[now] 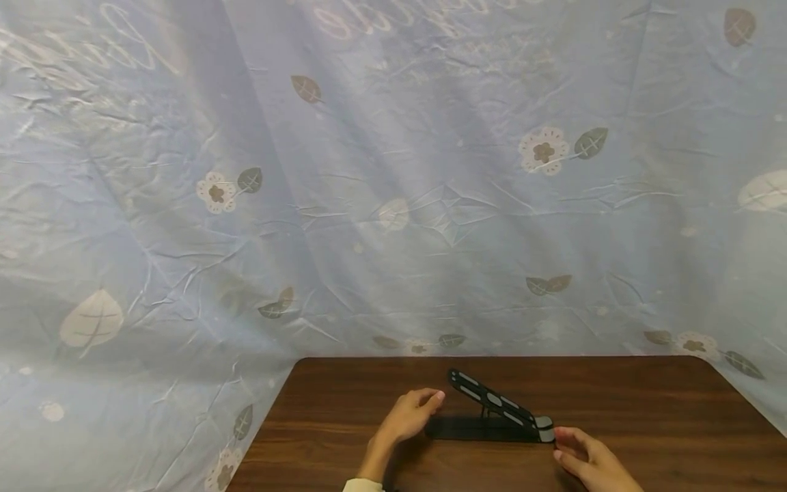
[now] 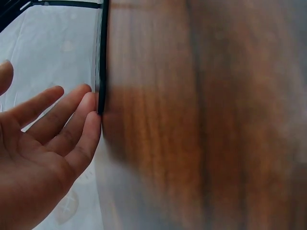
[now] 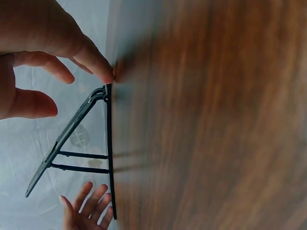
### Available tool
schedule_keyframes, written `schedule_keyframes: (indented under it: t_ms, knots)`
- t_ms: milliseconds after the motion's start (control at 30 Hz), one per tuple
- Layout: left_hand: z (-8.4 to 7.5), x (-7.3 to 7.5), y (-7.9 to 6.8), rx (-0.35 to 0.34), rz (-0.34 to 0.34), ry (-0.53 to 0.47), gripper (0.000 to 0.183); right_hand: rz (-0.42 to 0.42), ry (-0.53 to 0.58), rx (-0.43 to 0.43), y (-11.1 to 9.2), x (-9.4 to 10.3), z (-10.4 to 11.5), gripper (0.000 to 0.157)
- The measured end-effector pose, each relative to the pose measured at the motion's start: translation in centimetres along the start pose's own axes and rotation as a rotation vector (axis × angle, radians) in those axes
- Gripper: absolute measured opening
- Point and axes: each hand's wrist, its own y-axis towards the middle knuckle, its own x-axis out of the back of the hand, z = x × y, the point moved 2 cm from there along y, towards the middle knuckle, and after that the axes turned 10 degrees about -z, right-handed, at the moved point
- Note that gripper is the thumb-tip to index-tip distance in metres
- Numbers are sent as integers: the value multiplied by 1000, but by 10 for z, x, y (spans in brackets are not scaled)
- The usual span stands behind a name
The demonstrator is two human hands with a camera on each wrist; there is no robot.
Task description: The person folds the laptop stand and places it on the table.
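A black folding laptop stand (image 1: 492,400) with grey pads stands on the table, its upper plate tilted up toward the left above a flat base (image 1: 458,428). At the base's left end is my left hand (image 1: 406,418); in the left wrist view its extended fingertips meet the base's edge (image 2: 102,57). By the hinged right end is my right hand (image 1: 590,459), fingers loosely bent. The right wrist view has one fingertip touching that end, thumb apart from the stand. Two thin struts (image 3: 81,169) hold up the plate there, and neither hand grips anything.
The brown wood-grain table (image 1: 652,403) has rounded far corners. Behind and beside it hangs a wrinkled pale blue sheet (image 1: 430,273) printed with leaves and flowers.
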Motion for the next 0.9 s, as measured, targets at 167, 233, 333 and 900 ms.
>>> schedule_keyframes:
  t_ms: [167, 233, 333, 900]
  knots:
    - [-2, -2, -4, -4, 12, 51, 59, -17, -28, -8, 2, -1, 3, 57]
    - [-3, -3, -7, -3, 19, 62, 60, -17, -31, -22, 3, -1, 4, 57]
    - [-6, -4, -11, -14, 30, 73, 59, -19, -46, -30, 5, -2, 5, 58]
    - [-17, -1, -33, 10, 59, 124, 61, -91, -120, -5, 26, -2, 5, 56]
